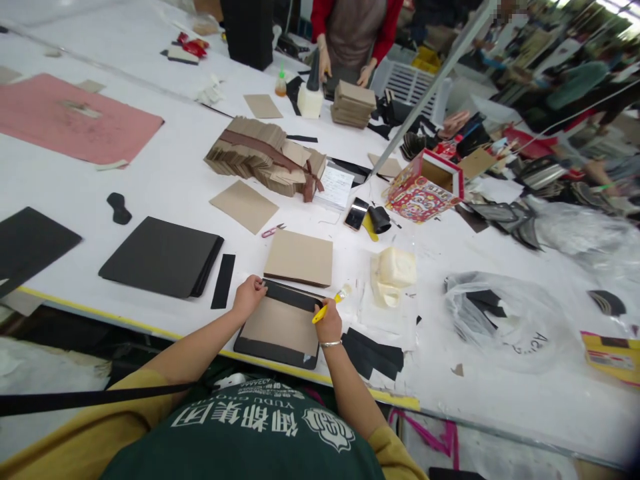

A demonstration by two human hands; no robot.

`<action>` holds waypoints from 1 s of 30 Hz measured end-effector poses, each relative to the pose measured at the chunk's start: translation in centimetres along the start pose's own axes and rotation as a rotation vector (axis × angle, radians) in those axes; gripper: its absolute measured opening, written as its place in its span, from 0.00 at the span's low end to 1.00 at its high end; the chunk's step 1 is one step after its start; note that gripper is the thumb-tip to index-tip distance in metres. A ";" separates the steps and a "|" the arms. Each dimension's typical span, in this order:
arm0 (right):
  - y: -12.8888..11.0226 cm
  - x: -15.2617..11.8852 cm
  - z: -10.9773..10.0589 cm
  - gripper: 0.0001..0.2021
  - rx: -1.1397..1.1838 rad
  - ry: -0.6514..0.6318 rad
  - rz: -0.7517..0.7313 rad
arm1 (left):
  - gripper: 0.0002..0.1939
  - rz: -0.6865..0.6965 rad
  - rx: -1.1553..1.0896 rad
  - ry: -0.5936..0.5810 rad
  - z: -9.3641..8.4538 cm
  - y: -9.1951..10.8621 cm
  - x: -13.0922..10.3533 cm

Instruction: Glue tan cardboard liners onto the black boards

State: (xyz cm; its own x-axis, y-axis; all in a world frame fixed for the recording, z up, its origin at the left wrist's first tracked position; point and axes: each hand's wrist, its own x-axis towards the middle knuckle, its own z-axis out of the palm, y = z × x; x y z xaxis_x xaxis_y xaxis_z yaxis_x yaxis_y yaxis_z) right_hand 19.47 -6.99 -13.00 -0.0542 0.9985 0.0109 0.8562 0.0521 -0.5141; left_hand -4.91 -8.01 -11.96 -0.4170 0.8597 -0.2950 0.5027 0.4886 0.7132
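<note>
In front of me lies a black panel (275,353) with a tan board (280,325) on it and a black strip (293,295) along its far side. My left hand (249,297) pinches the strip's left end at the panel's far left corner. A yellow-handled brush (327,311) is held in my right hand (329,323), bristles pointing up and right. The fingers of that hand also touch the strip's right end. Just beyond the panel sits a stack of tan boards (300,257). Several black strips (373,353) lie right of my right hand.
A stack of black sheets (163,257) and a single black strip (223,281) lie to the left. On the right are a cut-open whitish container (395,273) and a plastic bag (505,327). Opposite, a co-worker in red sleeves (323,20) handles dark pieces.
</note>
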 end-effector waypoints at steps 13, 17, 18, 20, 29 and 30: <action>0.5 0.7 0.4 0.10 -0.049 -0.024 0.041 | 0.10 -0.017 0.109 -0.015 0.2 -0.2 0.4; 0.4 0.8 0.4 0.10 -0.059 -0.032 0.034 | 0.10 -0.008 0.124 -0.025 0.2 -0.2 0.4; 0.4 0.8 0.3 0.10 -0.063 -0.033 0.033 | 0.10 -0.009 0.127 -0.027 0.2 -0.2 0.4; 0.4 0.9 0.3 0.10 -0.073 -0.032 0.031 | 0.10 -0.012 0.134 -0.030 0.2 -0.2 0.4; 0.6 1.0 0.5 0.10 -0.118 -0.076 -0.002 | 0.10 -0.011 0.161 -0.042 0.1 0.2 0.4; 0.6 1.1 0.4 0.11 -0.125 -0.079 -0.012 | 0.10 -0.008 0.171 -0.048 0.1 0.2 0.5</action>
State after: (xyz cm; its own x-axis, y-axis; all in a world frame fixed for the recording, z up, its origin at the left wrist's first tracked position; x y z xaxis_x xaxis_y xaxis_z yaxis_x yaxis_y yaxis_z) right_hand 19.75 -5.90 -13.63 -0.1007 0.9935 -0.0534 0.9121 0.0707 -0.4039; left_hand -4.95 -7.50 -11.99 -0.3871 0.8597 -0.3333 0.6226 0.5104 0.5932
